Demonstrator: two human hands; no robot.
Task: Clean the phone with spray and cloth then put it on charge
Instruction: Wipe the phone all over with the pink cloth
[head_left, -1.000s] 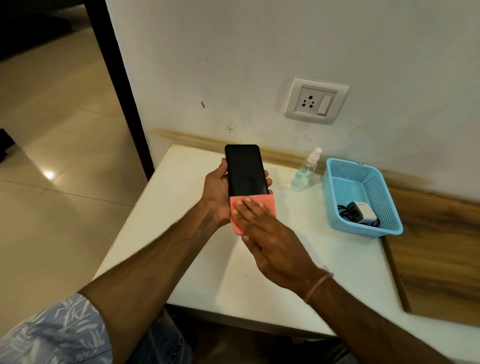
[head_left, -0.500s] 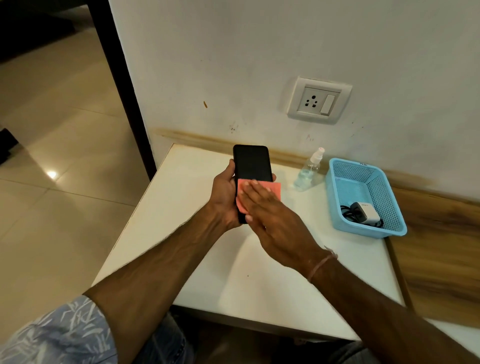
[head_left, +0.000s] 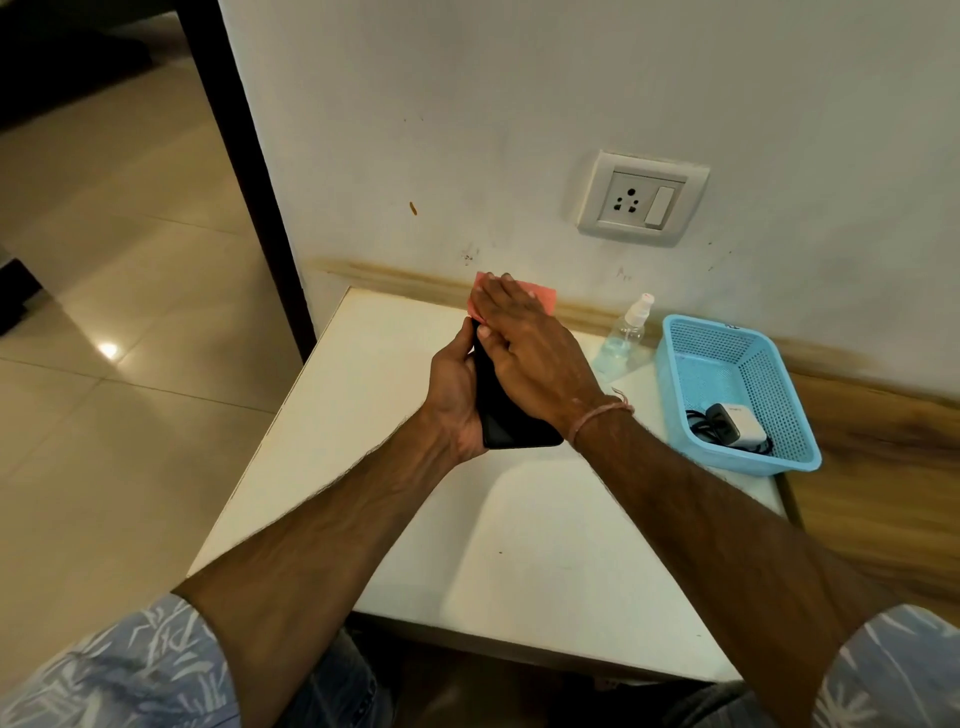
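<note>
- Phone (head_left: 506, 410) is up in the air over the bench (head_left: 519, 545), not resting on it. The left grip (head_left: 454, 395) is wrapped round its left edge and back, thumb up near the top.
- Right grip (head_left: 524, 348) isn't clutching anything. The fingers are flat, pressing the pink cloth (head_left: 543, 299) onto the far end of the phone.
- Main worry: the push runs away from the body against a one-sided hold. Press too hard and the phone could slide out the front and smack the bench.
- The cloth already hangs past the top edge, and only flat fingers pin it. It could slip off toward the wall.
- The spray (head_left: 626, 332) stands just beside the right wrist, so a wide pull back could tip it.
- Can't tell from here if the screen is still wet, since the hand covers most of it. Plugging in the charger (head_left: 732, 423) from the basket (head_left: 800, 457) with a damp port would be bad.
- Versus a second ago: the cloth was down at the near end of the phone, then mid-screen half a second ago, and now it's right at the top — one long upward wipe.
- The bare black screen that showed above the cloth is now under the right grip, and only the near end peeks out.
- Spray, basket and charger haven't moved.
</note>
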